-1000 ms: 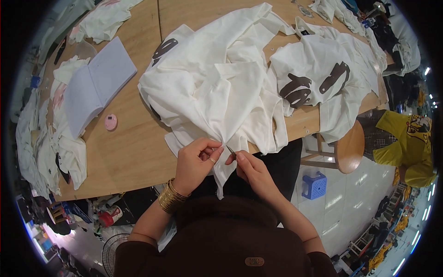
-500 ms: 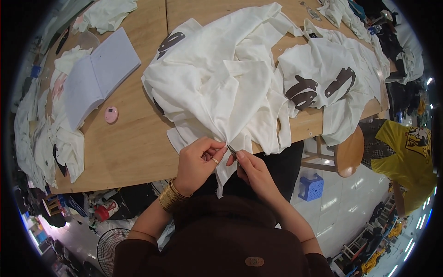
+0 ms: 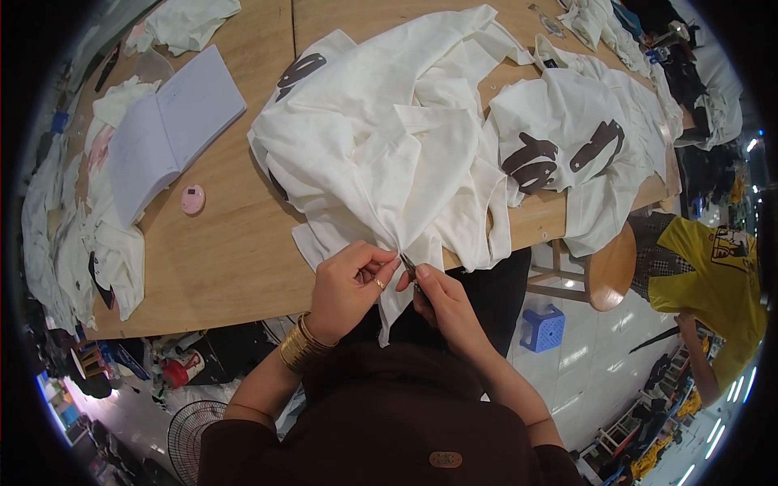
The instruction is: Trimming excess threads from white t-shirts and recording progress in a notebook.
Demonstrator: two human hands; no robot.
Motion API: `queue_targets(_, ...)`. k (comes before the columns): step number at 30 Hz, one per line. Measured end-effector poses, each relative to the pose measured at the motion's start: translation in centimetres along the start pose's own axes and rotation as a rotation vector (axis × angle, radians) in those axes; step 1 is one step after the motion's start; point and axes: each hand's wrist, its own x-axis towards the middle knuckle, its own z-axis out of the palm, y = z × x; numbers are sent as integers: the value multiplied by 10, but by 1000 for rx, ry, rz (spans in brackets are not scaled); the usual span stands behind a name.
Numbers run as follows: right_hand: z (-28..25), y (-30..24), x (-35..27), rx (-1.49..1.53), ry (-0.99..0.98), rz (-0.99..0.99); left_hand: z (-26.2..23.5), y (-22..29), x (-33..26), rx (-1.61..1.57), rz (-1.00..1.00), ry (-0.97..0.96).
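Note:
A white garment (image 3: 381, 146) with dark printed patches lies bunched on the table, its near end hanging over the edge toward me. My left hand (image 3: 350, 279) pinches a bit of this cloth at the table's edge. In my right hand (image 3: 444, 304) is a small pair of dark thread snips (image 3: 408, 266), the fingers closed around them. Their tips point at the pinched cloth, right beside my left fingertips. Whether the blades touch the fabric is too small to tell.
Another white garment (image 3: 559, 138) with dark prints lies at the right. An open notebook (image 3: 190, 113), a pink round object (image 3: 193, 199) and more white cloth (image 3: 121, 251) are at the left. A wooden stool (image 3: 609, 267), a blue plastic stool (image 3: 543, 329) and a person in yellow (image 3: 705, 275) stand right.
My hands, the snips and the garment hold nearly the same place. At the right, the person in yellow has shifted, and a long dark object now shows by their hand.

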Motion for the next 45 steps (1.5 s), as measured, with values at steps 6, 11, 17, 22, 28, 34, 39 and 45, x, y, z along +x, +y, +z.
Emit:
queue_targets(6, 3, -2, 1, 116, -9, 75, -1, 3, 0, 55, 85, 16)
queue_targets(11, -2, -2, 4, 216, 55, 111, -3, 8, -4, 18, 65, -71)
queue_targets(17, -3, -3, 1, -8, 218, -158, -1, 6, -7, -166, -88, -19)
queue_targets(22, 2, -12, 10, 245, 236, 64, -3, 5, -7, -142, -51, -48)
queue_targets(28, 7, -9, 14, 80, 424, -214, -4, 4, -6, -276, -179, -70)
queue_targets(34, -3, -10, -3, -143, 253, -235, -8, 8, -5, -236, -134, -80)
queue_targets(39, 1, -18, -22, -90, 39, -109, -9, 7, -7, -274, -146, -78)
queue_targets(45, 7, -15, -26, -133, 30, -102, -8, 5, -7, -438, -248, -103)
